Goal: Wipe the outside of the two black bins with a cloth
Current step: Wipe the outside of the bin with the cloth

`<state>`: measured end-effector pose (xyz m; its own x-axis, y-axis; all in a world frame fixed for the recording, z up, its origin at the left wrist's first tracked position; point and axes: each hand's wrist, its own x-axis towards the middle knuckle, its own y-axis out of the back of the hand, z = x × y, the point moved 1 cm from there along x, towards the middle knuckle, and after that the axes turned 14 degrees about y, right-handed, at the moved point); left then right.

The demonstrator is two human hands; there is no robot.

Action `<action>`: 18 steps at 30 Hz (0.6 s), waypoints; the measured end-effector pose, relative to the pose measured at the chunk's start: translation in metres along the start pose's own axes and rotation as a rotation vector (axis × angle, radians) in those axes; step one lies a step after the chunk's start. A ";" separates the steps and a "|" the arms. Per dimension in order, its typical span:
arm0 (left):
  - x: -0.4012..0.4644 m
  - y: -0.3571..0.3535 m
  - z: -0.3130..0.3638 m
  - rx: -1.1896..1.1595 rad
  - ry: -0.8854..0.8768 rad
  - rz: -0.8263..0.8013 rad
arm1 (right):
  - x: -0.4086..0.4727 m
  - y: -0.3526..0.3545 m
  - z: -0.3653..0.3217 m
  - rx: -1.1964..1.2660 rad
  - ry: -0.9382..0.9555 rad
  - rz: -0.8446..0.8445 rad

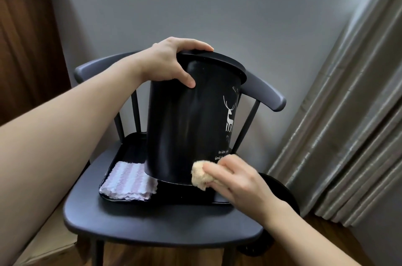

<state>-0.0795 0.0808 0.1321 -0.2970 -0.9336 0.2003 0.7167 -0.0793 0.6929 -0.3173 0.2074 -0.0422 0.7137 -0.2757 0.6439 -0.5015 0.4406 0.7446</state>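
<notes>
Room: grey wall, curtain [348, 135] to your right.
Bin [187, 122]: tilted on the tray [130, 146]; your left hand [167, 63] grips its rim.
Cloth [200, 175]: bunched in your right hand [237, 181], at the lower wall.
Risk: hard rubbing may slip the bin free.
Nearby: striped cloth [128, 181] below the left fingers; second bin [280, 191] behind your right wrist.

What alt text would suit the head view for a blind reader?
A left hand grips a black bin's rim while the right hand presses a tan cloth low on its side, over a tray on a chair.
</notes>
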 end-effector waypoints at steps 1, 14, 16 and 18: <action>0.000 0.000 -0.001 -0.003 0.000 0.002 | 0.004 0.002 0.005 -0.014 -0.042 0.059; 0.000 0.002 -0.003 -0.031 -0.016 0.010 | -0.004 0.001 0.009 -0.007 -0.130 0.132; 0.001 0.001 -0.003 -0.038 -0.019 0.012 | 0.000 0.002 0.014 -0.016 -0.243 0.219; 0.001 0.002 -0.004 -0.049 -0.026 0.008 | -0.005 -0.002 0.009 -0.006 -0.183 0.166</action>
<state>-0.0758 0.0785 0.1308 -0.3065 -0.9251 0.2241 0.7490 -0.0891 0.6566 -0.3237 0.2004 -0.0453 0.5210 -0.3489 0.7790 -0.6012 0.4978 0.6251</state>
